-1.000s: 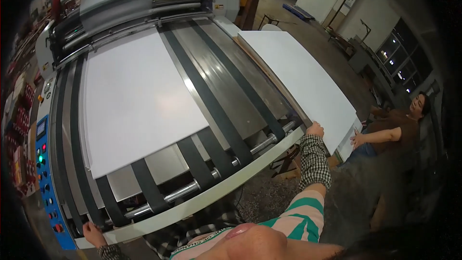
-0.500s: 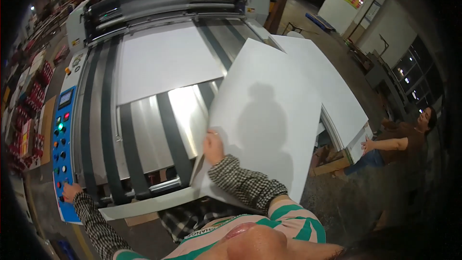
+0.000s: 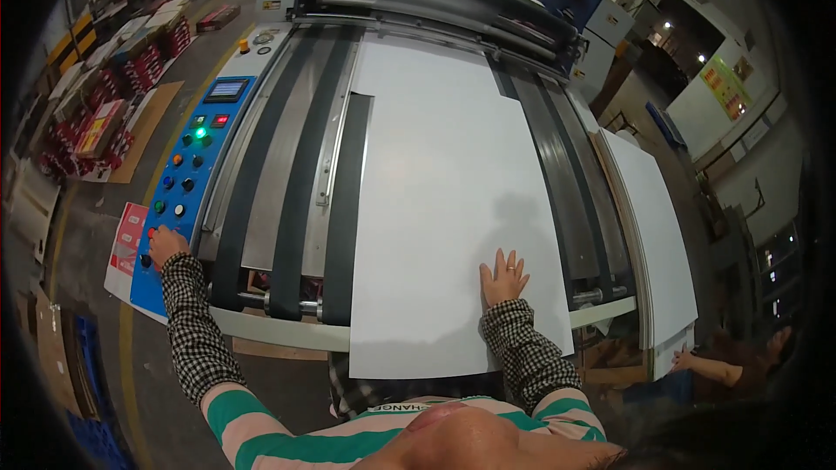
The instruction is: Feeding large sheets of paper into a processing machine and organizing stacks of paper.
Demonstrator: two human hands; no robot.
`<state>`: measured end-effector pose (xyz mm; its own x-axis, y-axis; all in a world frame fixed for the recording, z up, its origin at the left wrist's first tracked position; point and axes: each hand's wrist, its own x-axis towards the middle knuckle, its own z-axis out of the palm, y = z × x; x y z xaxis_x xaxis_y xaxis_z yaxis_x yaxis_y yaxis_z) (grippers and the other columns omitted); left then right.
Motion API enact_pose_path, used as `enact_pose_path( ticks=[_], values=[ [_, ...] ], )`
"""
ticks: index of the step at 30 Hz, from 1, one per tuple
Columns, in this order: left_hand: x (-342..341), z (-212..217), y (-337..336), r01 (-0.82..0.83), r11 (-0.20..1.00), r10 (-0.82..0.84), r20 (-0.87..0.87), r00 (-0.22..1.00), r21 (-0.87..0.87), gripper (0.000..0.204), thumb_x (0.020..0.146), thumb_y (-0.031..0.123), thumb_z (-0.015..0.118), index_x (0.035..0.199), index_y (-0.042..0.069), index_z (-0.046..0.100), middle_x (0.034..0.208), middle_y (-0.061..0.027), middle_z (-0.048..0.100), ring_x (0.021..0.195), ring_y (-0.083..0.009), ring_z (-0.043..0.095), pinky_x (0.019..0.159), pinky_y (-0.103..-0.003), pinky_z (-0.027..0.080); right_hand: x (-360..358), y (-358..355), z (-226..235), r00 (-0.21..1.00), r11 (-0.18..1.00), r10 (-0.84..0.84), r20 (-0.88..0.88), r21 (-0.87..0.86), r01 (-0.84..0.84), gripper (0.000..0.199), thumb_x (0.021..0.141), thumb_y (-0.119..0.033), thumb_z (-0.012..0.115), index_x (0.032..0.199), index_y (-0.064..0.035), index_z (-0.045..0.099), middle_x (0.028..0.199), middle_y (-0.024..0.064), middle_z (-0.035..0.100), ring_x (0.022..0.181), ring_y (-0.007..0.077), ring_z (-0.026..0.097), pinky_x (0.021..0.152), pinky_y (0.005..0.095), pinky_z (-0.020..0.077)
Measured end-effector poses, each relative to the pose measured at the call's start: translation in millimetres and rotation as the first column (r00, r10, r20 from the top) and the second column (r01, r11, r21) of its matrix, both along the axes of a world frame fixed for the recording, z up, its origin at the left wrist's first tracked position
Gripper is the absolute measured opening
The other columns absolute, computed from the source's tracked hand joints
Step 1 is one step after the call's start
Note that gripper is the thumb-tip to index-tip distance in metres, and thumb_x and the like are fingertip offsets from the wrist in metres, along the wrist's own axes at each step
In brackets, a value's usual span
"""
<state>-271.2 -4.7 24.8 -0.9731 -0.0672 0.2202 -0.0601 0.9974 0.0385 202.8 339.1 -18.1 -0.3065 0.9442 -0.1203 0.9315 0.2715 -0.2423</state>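
My right hand (image 3: 503,280) lies flat with its fingers spread on a large white sheet (image 3: 444,209). That sheet rests lengthwise on the dark belts (image 3: 292,200) of a roller machine, its near end hanging past the front bar. The far end meets another white sheet (image 3: 418,65) by the rollers (image 3: 435,4); which one overlaps the other I cannot tell. At the left, my left hand (image 3: 168,246) is on the blue control panel (image 3: 193,165), its fingers bent at a red button (image 3: 151,233). A black knob (image 3: 145,259) sits just below that hand.
A stack of large white sheets (image 3: 653,226) stands right of the machine. Beside it, a co-worker's hand (image 3: 682,360) touches the stack's near end. Piles of red and white printed goods (image 3: 109,126) lie on the left. A pale front bar (image 3: 279,329) edges the machine.
The sheet my right hand gripped by its edge has swung left and now lies straight on the belts. That hand has let go and flattened. The sheet ahead is nearer the rollers.
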Motion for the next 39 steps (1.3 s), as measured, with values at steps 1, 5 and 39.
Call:
enact_pose_path(
  ticks=[1, 5, 39],
  values=[
    [6, 5, 5, -0.007, 1.000, 0.007, 0.007, 1.000, 0.008, 0.023, 0.079, 0.023, 0.049, 0.093, 0.004, 0.053, 0.097, -0.0111, 0.054, 0.093, -0.0259, 0.049, 0.079, -0.041, 0.038, 1, 1, 2, 1.000, 1.000, -0.007, 0.004, 0.003, 0.007, 0.059, 0.080, -0.044, 0.040, 0.129, -0.0147, 0.025, 0.136, 0.0132, 0.010, 0.125, 0.0304, 0.003, 0.099, 0.0475, -0.0016],
    [9, 10, 12, -0.090, 0.996, 0.088, 0.068, 0.994, 0.023, 0.029, 0.079, 0.028, 0.051, 0.097, 0.004, 0.052, 0.099, -0.0108, 0.053, 0.095, -0.0258, 0.048, 0.085, -0.043, 0.034, -2, -10, 2, 1.000, 1.000, -0.002, 0.025, 0.012, 0.001, 0.058, 0.080, -0.042, 0.040, 0.128, -0.0141, 0.025, 0.136, 0.0143, 0.011, 0.125, 0.0312, 0.004, 0.099, 0.0476, -0.0006],
    [283, -3, 232, 0.897, 0.247, -0.915, -0.216, 0.340, 0.367, 0.049, 0.068, 0.024, 0.056, 0.110, 0.003, 0.044, 0.124, -0.0161, 0.033, 0.117, -0.0385, 0.023, 0.094, -0.057, 0.008, -113, 184, -29, 0.655, 0.906, 0.415, -0.632, 0.350, -0.237, 0.041, 0.078, -0.028, 0.052, 0.110, -0.0028, 0.048, 0.125, 0.0169, 0.034, 0.120, 0.0302, 0.024, 0.099, 0.0426, 0.0159]
  ],
)
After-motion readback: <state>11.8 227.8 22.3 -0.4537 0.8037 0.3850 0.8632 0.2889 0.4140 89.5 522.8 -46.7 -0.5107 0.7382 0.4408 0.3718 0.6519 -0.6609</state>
